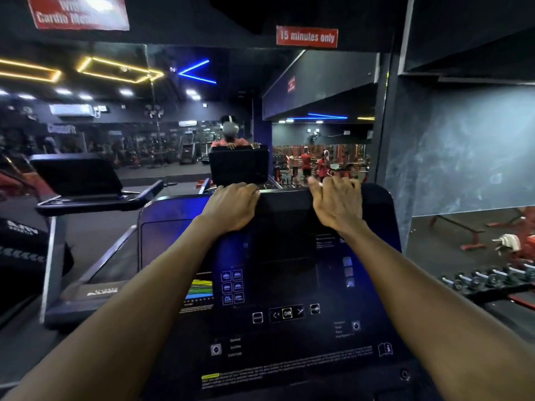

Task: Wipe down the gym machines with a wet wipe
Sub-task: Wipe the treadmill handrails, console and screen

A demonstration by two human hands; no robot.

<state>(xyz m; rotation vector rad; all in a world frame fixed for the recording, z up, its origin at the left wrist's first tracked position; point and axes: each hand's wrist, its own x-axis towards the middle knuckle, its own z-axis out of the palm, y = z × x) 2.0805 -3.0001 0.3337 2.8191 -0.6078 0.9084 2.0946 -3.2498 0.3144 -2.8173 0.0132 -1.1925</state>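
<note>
left hand [231, 206] curled forward, right hand [337, 202] likewise

Dark gym hall facing a wall mirror [185, 117]. Yellow [115, 70] and blue light strips [197, 72] reflected from the ceiling. Red sign [307, 37], "15 minutes only", above. Grey wall [463, 146] at right; dumbbell rack [492, 282] and red bench [469, 230] below it.

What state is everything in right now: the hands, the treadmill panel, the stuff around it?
Left hand: fingers curled over the console's top edge.
Right hand: fingers curled over the same edge; no wipe visible.
Treadmill console: main screen dark, printed buttons visible.
Neighbouring treadmill: screen dark, unused.
Dumbbells: lined up on their rack.
White towel: draped on red equipment.
</note>
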